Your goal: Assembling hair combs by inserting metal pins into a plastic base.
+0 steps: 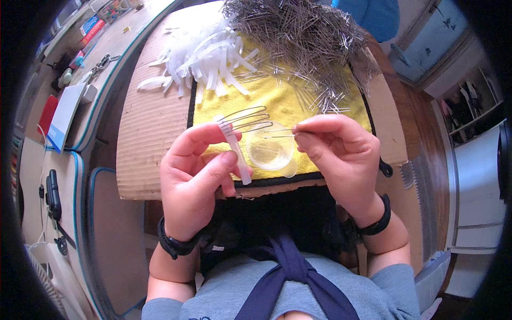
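Observation:
My left hand [194,170] pinches a translucent white plastic strip [235,152] between thumb and fingers, tilted with its top leaning left. Several thin U-shaped wire pins [248,117] stick out of the strip's upper end toward the right. In my right hand [341,152], thumb and forefinger close on one more U-shaped wire pin [277,133], its length pointing left toward the strip. Below the pins, a round clear shallow dish [270,152] with a small tab sits on a yellow cloth [213,109]. What lies in the dish is too faint to make out.
A heap of white plastic strips [205,56] lies at the back left, and a large pile of metal pins [298,40] at the back right. Brown cardboard [144,128] lies under the black-edged cloth. Left stands a blue-edged desk [114,58]; a blue chair [376,18] is beyond.

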Demonstrator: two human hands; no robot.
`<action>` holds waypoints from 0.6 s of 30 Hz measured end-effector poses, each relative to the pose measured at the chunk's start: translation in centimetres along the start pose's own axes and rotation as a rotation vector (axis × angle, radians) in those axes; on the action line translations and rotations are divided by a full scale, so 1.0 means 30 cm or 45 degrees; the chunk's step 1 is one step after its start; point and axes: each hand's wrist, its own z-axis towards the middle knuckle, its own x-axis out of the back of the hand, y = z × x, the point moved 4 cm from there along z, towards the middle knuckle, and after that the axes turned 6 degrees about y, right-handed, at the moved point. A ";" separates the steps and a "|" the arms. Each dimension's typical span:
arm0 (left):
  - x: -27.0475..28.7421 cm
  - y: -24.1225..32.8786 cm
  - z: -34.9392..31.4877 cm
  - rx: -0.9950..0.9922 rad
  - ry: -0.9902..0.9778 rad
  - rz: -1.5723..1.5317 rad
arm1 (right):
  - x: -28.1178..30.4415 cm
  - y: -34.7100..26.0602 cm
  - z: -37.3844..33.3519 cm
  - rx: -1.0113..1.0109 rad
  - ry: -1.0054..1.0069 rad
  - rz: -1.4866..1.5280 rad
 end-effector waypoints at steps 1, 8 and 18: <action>0.005 -0.001 0.001 -0.007 0.008 0.005 | -0.003 0.017 -0.013 -0.246 0.098 0.222; 0.015 -0.013 0.004 0.072 -0.096 0.024 | -0.042 0.009 -0.054 0.114 0.208 0.293; 0.019 -0.010 0.001 0.061 -0.112 -0.015 | -0.074 -0.005 -0.040 0.383 0.217 0.084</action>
